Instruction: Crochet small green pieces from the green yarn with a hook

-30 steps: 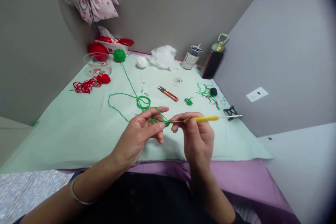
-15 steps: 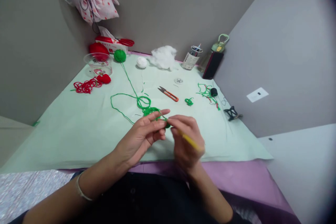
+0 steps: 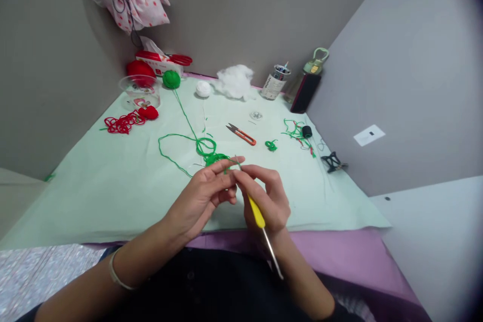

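My right hand point(image 3: 266, 198) grips a crochet hook point(image 3: 256, 212) by its yellow handle; the silver rear end points down toward me and the thin tip reaches up past my left index finger. My left hand point(image 3: 211, 186) pinches thumb against fingers on green yarn, with the worked piece mostly hidden behind the fingertips. A strand of that yarn passes over the left index finger. Just beyond lies a loose heap of green yarn point(image 3: 217, 160), joined by a line to the green yarn ball point(image 3: 171, 79) at the back left.
Orange thread snips point(image 3: 241, 134) lie ahead, near a small green coil point(image 3: 270, 146). Red yarn point(image 3: 124, 123) and a clear plastic tub point(image 3: 139, 91) sit left. White stuffing point(image 3: 236, 82), a pen tin point(image 3: 276, 83) and a phone point(image 3: 306, 93) line the back. Yarn scraps point(image 3: 296, 131) lie right.
The crochet hook has swung from pointing back to the right to a steeper angle, its silver end now showing. My right fingers have come closer to the left fingertips.
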`<state>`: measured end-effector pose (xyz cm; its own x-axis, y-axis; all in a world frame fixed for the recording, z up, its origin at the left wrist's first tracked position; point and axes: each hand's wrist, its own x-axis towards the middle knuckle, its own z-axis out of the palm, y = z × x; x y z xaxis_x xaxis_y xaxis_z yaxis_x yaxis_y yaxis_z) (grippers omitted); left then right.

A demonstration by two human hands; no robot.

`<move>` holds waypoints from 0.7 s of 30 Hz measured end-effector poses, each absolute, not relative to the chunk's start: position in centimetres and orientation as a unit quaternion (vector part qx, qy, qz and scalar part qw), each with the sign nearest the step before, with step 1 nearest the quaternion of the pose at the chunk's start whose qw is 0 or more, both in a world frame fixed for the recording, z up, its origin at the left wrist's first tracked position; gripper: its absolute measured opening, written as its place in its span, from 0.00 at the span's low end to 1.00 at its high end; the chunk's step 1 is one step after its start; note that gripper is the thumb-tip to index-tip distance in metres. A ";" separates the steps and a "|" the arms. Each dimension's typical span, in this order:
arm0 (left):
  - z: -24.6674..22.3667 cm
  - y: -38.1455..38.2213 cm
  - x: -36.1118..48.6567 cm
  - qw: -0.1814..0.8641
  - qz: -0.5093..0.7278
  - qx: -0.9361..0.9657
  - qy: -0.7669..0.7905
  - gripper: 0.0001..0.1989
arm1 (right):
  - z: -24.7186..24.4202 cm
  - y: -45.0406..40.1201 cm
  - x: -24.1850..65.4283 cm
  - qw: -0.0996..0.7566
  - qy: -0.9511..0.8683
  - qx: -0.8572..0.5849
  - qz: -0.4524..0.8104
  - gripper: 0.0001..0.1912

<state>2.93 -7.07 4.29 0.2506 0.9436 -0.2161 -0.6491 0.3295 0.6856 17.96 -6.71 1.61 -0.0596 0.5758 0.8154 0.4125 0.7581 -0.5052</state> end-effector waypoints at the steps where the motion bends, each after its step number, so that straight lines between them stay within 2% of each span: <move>1: 4.2 -7.0 2.8 0.767 0.519 0.226 0.302 0.15 | 1.7 -6.7 18.2 0.601 -0.720 -0.338 0.082 0.17; 5: 4.2 -6.8 2.3 0.767 0.531 0.214 0.291 0.14 | 2.6 -6.5 18.8 0.658 -0.600 -0.339 0.303 0.10; 8: 4.4 -7.0 2.5 0.743 0.545 0.254 0.294 0.13 | 2.9 -6.2 18.7 0.642 -0.564 -0.320 0.410 0.08; 11: 4.4 -7.3 2.9 0.726 0.546 0.285 0.307 0.12 | 2.8 -6.1 18.5 0.623 -0.565 -0.328 0.431 0.08; 17: 4.4 -7.3 2.8 0.713 0.547 0.298 0.323 0.13 | 3.0 -5.9 18.8 0.637 -0.508 -0.304 0.494 0.09; 21: 4.4 -7.3 2.7 0.689 0.553 0.321 0.340 0.14 | 3.1 -6.4 19.0 0.632 -0.546 -0.311 0.454 0.10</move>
